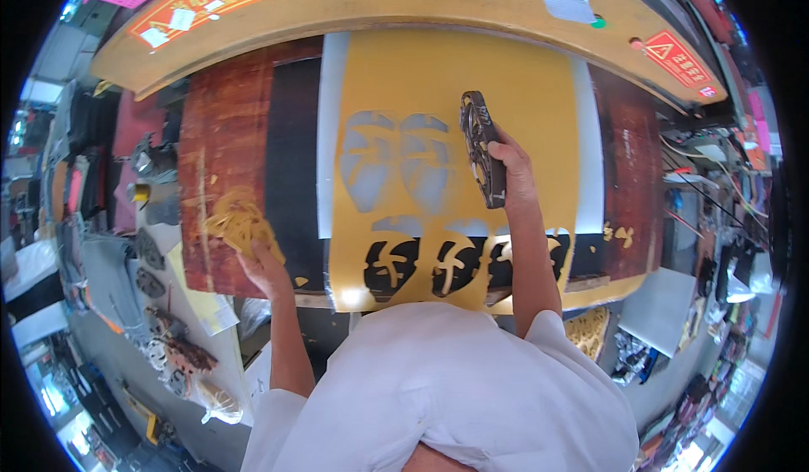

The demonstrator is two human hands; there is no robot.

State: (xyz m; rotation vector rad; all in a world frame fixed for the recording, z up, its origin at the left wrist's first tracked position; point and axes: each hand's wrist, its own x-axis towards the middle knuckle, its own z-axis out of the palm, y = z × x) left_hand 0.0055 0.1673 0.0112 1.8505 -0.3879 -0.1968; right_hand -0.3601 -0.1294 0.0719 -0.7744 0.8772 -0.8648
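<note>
My right hand [515, 171] grips a dark metal cutting die [478, 143], tilted on edge above a yellow sheet [539, 76]. The fingers behind the die are partly hidden. At the left, my left hand [265, 263] is closed on a loose bunch of cut yellow pieces [236, 219], over a reddish-brown board. Shoe-upper-shaped holes run along the sheet's near edge and through its left middle. Black and pale surfaces show through them.
An orange-yellow machine beam [404, 0] with green buttons spans the far side. Reddish-brown boards [223, 143] flank the sheet. Yellow scraps [619, 236] lie at right. Dark dies [150, 251] sit on a side surface at left, and a grey panel [661, 310] stands at right.
</note>
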